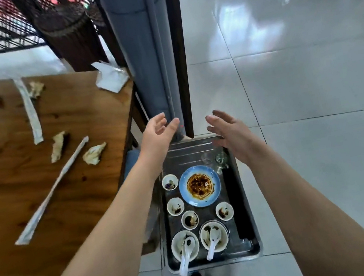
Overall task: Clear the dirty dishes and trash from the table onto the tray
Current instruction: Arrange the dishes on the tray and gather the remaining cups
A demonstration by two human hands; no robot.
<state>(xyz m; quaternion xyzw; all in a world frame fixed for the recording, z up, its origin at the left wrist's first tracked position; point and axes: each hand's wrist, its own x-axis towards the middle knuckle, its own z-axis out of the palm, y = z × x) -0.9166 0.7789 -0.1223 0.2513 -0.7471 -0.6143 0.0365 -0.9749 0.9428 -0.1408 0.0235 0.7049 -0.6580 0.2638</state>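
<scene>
Steel shows bare beneath my left hand (159, 132) and right hand (229, 134), both spread wide and empty above the far end of the tray (188, 151), free, I judge, because the blue plate (200, 186), cups (175, 206) and bowls (222, 240) sit packed nearer me, while crumpled napkins (94, 154) and paper wrappers (30, 111) wait on the wooden table (80, 216).

We see a blue plate (199, 185) stained brown, white spoons (186, 256), a silver tray (192, 148), brown wooden surface (77, 200)

Shiny metal tray (245, 202), glossy wood table (86, 179), crumpled paper napkins (94, 154), glazed ceramic plate (216, 185)
</scene>
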